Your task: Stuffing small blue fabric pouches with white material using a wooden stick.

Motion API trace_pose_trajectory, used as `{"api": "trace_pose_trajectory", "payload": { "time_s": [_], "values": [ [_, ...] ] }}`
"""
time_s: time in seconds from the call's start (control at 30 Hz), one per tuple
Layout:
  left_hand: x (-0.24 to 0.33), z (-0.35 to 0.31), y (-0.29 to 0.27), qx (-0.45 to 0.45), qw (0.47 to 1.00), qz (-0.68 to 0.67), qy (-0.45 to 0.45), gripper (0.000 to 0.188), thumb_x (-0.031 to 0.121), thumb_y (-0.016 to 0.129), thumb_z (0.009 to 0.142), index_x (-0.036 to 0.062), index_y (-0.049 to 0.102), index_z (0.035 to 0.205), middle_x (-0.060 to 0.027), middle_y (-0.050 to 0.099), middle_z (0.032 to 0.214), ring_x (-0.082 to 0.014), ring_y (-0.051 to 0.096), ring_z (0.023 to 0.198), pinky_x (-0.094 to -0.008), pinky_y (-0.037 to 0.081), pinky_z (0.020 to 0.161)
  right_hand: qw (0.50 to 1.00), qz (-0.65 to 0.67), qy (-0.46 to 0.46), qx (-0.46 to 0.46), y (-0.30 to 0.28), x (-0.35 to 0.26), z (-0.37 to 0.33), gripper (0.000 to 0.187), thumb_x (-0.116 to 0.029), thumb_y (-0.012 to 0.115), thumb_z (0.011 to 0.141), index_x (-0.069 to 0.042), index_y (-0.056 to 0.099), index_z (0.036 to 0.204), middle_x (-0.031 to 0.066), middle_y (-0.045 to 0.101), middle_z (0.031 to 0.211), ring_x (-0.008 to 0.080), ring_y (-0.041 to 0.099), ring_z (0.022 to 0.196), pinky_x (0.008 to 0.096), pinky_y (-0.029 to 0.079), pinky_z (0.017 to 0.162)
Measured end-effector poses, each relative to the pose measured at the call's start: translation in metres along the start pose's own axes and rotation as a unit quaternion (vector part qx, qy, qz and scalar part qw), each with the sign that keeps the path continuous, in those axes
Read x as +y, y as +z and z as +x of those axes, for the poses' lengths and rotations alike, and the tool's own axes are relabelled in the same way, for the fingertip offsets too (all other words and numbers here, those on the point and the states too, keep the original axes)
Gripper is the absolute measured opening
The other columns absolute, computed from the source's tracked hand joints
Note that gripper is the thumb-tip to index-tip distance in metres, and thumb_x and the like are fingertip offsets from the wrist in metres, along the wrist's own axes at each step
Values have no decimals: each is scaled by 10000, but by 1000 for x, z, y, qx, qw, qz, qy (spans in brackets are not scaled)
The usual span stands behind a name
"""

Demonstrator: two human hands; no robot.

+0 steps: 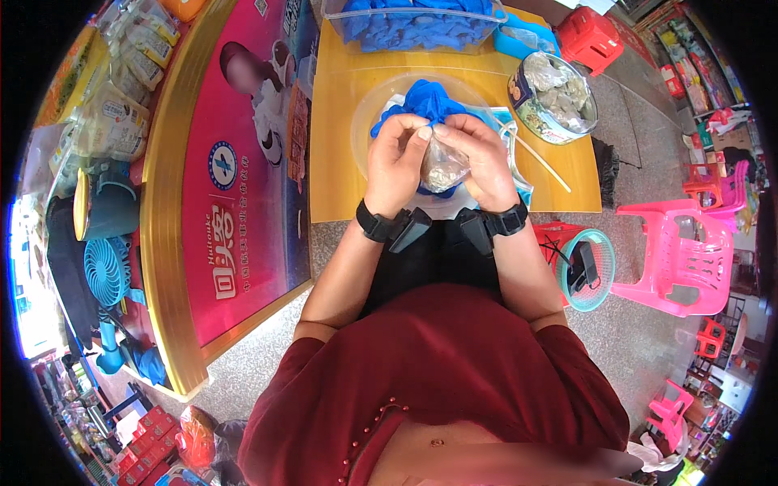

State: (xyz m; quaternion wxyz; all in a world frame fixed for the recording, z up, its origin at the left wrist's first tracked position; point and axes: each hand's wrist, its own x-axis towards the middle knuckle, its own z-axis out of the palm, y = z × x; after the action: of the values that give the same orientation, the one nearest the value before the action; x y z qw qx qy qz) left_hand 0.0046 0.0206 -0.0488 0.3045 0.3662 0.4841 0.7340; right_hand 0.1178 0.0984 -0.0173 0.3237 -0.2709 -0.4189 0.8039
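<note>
My left hand [395, 158] and my right hand [485, 154] meet over the wooden table, thumbs and fingers pinched close together. Between them they grip gathered blue fabric [431, 99], which puffs out beyond the fingertips. Just below the pinch, a small clear plastic bag [446, 166] with greyish-brown contents hangs against my right fingers. Which fingers hold the bag and which hold the fabric is partly hidden. Under my hands lies a round translucent basin [364, 105] with more blue and white material in it.
At the table's [340, 182] far side stands a clear bin [421, 47] of blue fabric pieces. A round tub [531, 113] holding several small filled bags is to the right, near a pale stick [543, 162]. A pink chair [685, 259] and teal basket [604, 304] stand right; a counter [170, 202] stands left.
</note>
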Motion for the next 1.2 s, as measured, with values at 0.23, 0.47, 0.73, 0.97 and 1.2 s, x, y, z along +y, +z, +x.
{"api": "trace_pose_trajectory", "payload": {
  "time_s": [0.23,0.47,0.73,0.97,1.2],
  "values": [
    [3,-6,15,49,961,255,97,69,37,573,886,4,561,946,-167,603,859,-303,607,764,-357,485,697,961,-166,-202,87,3,16,4,131,-18,679,836,-21,622,953,3,626,838,53,561,742,197,450,662],
    [-3,2,1,35,996,82,19,53,50,545,933,29,550,982,-40,575,814,-95,540,677,-258,455,588,987,-82,-138,-7,-3,20,-3,161,-77,654,885,-37,619,1036,2,629,935,52,572,788,192,448,633],
    [8,1,-2,-14,998,68,11,65,40,563,927,22,555,988,-46,600,863,-96,574,767,-251,480,682,997,-77,-26,-12,-2,2,-3,136,-148,723,819,-59,620,823,-57,534,680,24,434,546,190,271,455],
    [11,-11,20,22,950,260,170,76,-9,560,883,6,551,957,-162,608,875,-295,611,803,-354,490,705,942,-206,-224,141,-2,17,15,57,11,633,791,-23,597,819,-21,562,692,41,513,613,195,403,517],
    [11,1,5,-2,996,-12,-93,64,82,520,956,25,527,984,-41,557,751,-87,540,528,-228,452,430,971,-179,-155,-25,-5,-6,-11,332,93,540,809,-39,600,1108,26,588,919,48,554,721,195,460,606]
  ]
}}
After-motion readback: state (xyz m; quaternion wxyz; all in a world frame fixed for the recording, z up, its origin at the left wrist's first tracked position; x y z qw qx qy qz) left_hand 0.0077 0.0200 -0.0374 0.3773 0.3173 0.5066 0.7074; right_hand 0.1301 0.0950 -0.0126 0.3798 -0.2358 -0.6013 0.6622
